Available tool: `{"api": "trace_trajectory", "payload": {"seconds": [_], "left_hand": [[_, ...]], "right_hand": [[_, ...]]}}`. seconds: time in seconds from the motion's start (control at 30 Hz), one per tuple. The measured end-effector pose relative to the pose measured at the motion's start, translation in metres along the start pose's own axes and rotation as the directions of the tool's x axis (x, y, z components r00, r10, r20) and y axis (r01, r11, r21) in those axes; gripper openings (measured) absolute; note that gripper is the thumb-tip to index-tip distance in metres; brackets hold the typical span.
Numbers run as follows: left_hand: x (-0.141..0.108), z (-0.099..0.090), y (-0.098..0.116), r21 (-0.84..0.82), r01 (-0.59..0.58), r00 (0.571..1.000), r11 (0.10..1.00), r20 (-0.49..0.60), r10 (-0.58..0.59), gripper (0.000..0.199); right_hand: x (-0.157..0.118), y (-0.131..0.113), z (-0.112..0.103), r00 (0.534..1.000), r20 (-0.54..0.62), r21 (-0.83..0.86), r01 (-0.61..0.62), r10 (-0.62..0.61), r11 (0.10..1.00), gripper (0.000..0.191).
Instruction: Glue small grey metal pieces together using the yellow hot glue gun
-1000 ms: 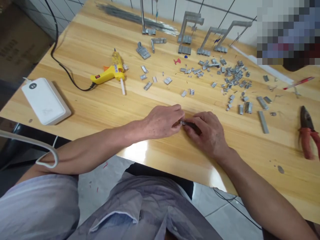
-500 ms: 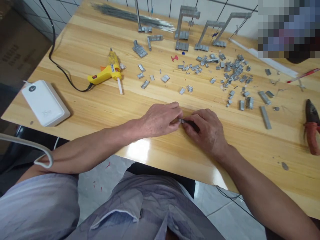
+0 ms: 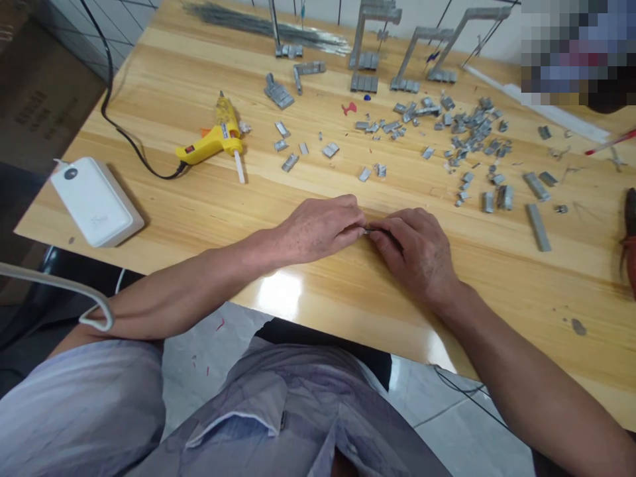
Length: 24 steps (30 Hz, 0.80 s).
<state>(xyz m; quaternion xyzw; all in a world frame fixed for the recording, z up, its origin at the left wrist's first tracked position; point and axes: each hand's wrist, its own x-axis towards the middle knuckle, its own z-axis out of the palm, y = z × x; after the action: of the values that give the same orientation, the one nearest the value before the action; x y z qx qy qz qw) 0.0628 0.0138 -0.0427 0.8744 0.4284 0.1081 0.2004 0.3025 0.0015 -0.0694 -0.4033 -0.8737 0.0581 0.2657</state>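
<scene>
Over the near part of the wooden table [image 3: 199,218], my left hand [image 3: 322,228] and my right hand [image 3: 417,252] meet fingertip to fingertip. Between them shows a small grey metal-looking piece [image 3: 368,230], mostly covered by the fingers. Both hands are closed in a pinch on it. Beyond the hands lie two small grey pieces [image 3: 364,174], the nearest loose ones. Farther right spreads a pile of grey staple-like strips [image 3: 477,126].
A yellow glue gun [image 3: 213,142] and a white power bank [image 3: 97,202] lie at left. Grey bent stands [image 3: 365,83] line the back beside a bundle of thin wires [image 3: 268,30]. Pliers [image 3: 630,238] lie at the right edge. A person [image 3: 576,53] is at upper right.
The view has shifted slightly, so the tabletop things sit a little differently in frame. My fingertips are closer together, and less of the small grey piece shows between them.
</scene>
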Motion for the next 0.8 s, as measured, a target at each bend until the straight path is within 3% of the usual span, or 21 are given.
{"api": "trace_trajectory", "payload": {"seconds": [0.4,0.6,0.7,0.8], "left_hand": [[0.008,-0.002,-0.011,-0.238,-0.050,0.995,0.970,-0.092,0.029,0.026],[0.007,0.001,-0.013,-0.324,-0.203,0.963,0.924,-0.234,0.130,0.032],[0.006,0.003,-0.015,-0.299,-0.283,0.936,0.911,-0.294,0.194,0.038],[0.003,0.005,-0.018,-0.191,-0.304,0.928,0.933,-0.281,0.245,0.033]], "right_hand": [[0.004,-0.002,-0.010,0.998,0.017,0.075,-0.058,0.057,0.996,0.029],[0.003,-0.004,-0.015,0.990,0.032,0.200,-0.142,0.139,0.969,0.024],[0.002,-0.003,-0.019,0.982,0.017,0.246,-0.189,0.190,0.951,0.019],[0.001,0.001,-0.023,0.973,-0.043,0.246,-0.211,0.228,0.946,0.016]]}}
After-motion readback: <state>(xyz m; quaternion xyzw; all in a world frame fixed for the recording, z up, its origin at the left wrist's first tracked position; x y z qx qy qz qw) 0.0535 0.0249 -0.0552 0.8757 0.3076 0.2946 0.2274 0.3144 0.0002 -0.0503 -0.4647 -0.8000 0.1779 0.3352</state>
